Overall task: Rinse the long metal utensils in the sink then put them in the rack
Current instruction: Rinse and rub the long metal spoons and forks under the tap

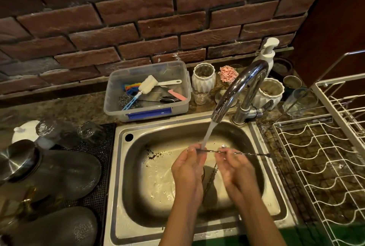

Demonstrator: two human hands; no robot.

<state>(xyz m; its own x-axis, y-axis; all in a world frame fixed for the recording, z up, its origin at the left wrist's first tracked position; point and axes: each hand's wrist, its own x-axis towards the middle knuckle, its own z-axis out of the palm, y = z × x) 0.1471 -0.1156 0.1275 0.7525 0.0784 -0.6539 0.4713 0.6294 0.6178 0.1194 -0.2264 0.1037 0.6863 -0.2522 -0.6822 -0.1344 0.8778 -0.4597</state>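
Utensil: long thin twisted-stem metal utensil, held level over the steel sink basin, its left end in the tap stream.
Left hand: your left hand pinches the utensil's left end, fingers closed on it, above the basin's middle.
Right hand: your right hand grips the stem mid-length; the far end pokes past the sink's right rim.
Still in sink: another long metal piece lies on the basin floor between your hands, unrinsed by the look of it.
Rack: white wire dish rack, right of the sink, holds no utensils.
Progress: early; rinsing first piece, racking all left.
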